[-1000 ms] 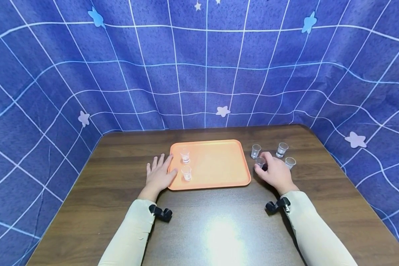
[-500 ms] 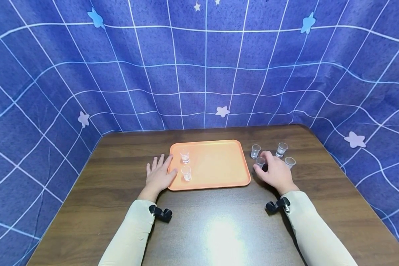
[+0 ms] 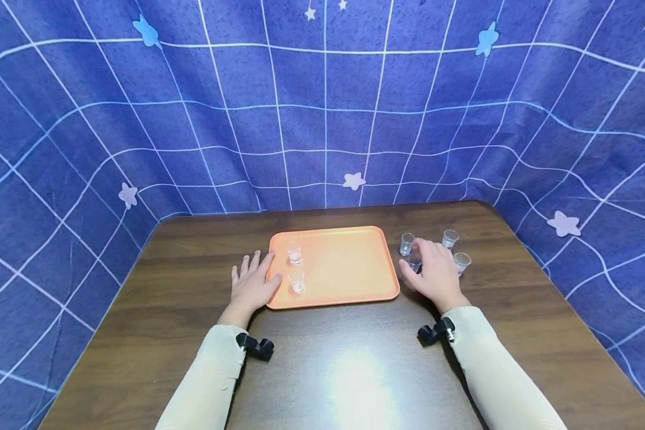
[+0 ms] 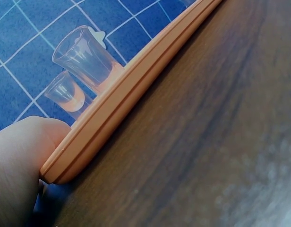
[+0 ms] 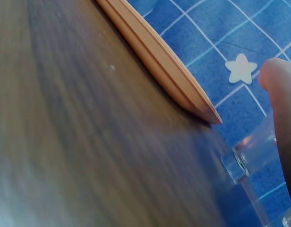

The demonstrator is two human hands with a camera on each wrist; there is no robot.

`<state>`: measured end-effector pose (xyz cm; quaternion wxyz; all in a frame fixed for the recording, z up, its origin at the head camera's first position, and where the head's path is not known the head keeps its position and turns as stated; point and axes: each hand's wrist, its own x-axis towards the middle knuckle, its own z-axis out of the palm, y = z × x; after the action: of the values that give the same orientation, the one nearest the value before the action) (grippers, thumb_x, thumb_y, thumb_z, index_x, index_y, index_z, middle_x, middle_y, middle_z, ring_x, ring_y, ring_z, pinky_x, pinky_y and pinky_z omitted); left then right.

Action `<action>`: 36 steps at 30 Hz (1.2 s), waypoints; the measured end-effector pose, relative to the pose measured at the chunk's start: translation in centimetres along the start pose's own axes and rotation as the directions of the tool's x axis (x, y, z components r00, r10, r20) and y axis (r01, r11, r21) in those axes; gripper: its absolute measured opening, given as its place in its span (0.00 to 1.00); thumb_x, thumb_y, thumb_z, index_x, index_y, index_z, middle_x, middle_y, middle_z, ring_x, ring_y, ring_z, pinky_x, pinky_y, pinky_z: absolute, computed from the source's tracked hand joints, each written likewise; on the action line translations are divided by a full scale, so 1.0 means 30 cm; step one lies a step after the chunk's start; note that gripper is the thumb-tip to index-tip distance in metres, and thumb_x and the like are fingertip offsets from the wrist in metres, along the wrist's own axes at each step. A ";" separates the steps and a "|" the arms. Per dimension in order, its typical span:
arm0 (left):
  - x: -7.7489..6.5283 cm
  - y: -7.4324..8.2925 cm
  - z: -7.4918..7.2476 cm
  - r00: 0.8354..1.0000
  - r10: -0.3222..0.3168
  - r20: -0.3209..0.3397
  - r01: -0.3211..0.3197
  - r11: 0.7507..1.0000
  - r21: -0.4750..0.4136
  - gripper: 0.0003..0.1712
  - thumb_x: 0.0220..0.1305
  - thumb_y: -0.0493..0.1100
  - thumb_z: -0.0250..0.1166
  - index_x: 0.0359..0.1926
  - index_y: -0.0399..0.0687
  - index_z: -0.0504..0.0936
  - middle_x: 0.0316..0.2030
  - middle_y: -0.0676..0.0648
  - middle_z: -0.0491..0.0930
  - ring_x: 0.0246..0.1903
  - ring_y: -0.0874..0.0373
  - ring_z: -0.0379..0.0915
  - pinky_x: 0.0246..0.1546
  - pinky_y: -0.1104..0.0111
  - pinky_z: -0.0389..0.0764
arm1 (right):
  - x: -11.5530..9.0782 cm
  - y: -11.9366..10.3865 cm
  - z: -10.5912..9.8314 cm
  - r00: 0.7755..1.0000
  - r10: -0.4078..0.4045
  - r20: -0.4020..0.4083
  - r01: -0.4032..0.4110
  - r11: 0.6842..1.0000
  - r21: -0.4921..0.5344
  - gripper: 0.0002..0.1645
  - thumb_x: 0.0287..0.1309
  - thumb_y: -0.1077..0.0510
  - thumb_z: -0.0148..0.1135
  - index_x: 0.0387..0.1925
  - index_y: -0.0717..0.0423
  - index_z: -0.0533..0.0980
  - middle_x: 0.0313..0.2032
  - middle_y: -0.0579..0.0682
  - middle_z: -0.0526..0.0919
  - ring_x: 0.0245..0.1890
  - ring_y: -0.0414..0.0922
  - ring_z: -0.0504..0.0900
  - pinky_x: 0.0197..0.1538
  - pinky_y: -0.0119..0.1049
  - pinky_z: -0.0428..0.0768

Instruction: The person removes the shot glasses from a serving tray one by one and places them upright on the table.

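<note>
Near glass (image 3: 414, 263): right of the head frame, partly covered by the right hand (image 3: 434, 272); finger contact cannot be told.
Far-right glass (image 3: 462, 261): base partly hidden by the same hand.
Tray (image 3: 344, 263): left rim partly under the left hand (image 3: 251, 289); runs off the top edge in both wrist frames.
Tray glasses (image 4: 86, 59): bases hidden behind the rim, left wrist frame.
Sleeves (image 3: 206, 379): cut off, bottom edge of the head frame.
Tabletop (image 5: 89, 142): grain blurred, right wrist frame.
</note>
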<state>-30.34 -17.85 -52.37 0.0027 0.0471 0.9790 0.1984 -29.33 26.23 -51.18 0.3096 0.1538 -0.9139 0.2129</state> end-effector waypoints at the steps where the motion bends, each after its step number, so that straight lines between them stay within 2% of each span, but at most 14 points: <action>1: -0.001 0.000 -0.001 1.000 0.002 0.000 -0.002 1.000 -0.001 0.41 0.70 0.63 0.51 0.80 0.59 0.54 0.79 0.37 0.45 0.78 0.35 0.30 0.70 0.36 0.27 | 0.004 -0.006 0.005 1.000 -0.009 -0.020 0.009 1.000 -0.008 0.32 0.54 0.38 0.62 0.50 0.58 0.76 0.40 0.56 0.84 0.42 0.59 0.78 0.49 0.56 0.72; 6: 0.000 0.001 -0.001 1.000 0.003 0.006 -0.003 1.000 0.007 0.41 0.70 0.63 0.50 0.80 0.59 0.54 0.79 0.37 0.44 0.78 0.34 0.30 0.70 0.35 0.27 | 0.021 -0.044 0.031 0.995 -0.051 -0.089 0.048 0.998 -0.031 0.30 0.54 0.38 0.60 0.47 0.59 0.76 0.39 0.58 0.83 0.44 0.61 0.77 0.53 0.56 0.70; 14: -0.002 -0.001 -0.004 1.000 0.000 0.004 0.000 1.000 0.004 0.41 0.70 0.62 0.50 0.80 0.58 0.54 0.79 0.37 0.45 0.78 0.34 0.30 0.70 0.35 0.28 | 0.059 -0.119 0.086 0.990 -0.102 -0.099 0.101 0.995 -0.011 0.28 0.55 0.40 0.60 0.47 0.58 0.77 0.39 0.56 0.84 0.45 0.59 0.78 0.55 0.55 0.70; 23: -0.003 0.001 -0.007 1.000 -0.005 0.009 0.005 1.000 -0.002 0.42 0.70 0.63 0.50 0.80 0.58 0.54 0.80 0.38 0.44 0.78 0.35 0.30 0.71 0.36 0.27 | 0.089 -0.206 0.120 0.994 -0.102 -0.024 0.102 0.995 -0.004 0.26 0.57 0.41 0.60 0.48 0.55 0.76 0.42 0.52 0.85 0.45 0.57 0.79 0.60 0.54 0.66; 32: -0.001 0.001 -0.002 1.000 -0.003 0.002 0.003 1.000 -0.011 0.42 0.70 0.63 0.50 0.80 0.59 0.54 0.80 0.38 0.44 0.78 0.36 0.29 0.71 0.37 0.27 | 0.119 -0.282 0.157 0.992 -0.123 -0.017 0.123 0.992 -0.003 0.27 0.57 0.40 0.58 0.49 0.55 0.77 0.43 0.50 0.85 0.44 0.55 0.80 0.60 0.51 0.67; 36: 0.000 0.000 0.000 1.000 -0.002 0.001 0.002 1.000 -0.014 0.41 0.70 0.62 0.51 0.80 0.58 0.54 0.80 0.38 0.44 0.78 0.35 0.29 0.70 0.36 0.26 | 0.122 -0.310 0.184 0.994 -0.106 0.010 0.106 0.994 0.019 0.27 0.58 0.39 0.59 0.50 0.54 0.77 0.42 0.50 0.86 0.44 0.54 0.80 0.59 0.50 0.68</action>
<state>-30.34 -17.85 -52.38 0.0038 0.0464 0.9776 0.2053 -31.04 14.99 -50.10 0.3139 0.2061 -0.9041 0.2039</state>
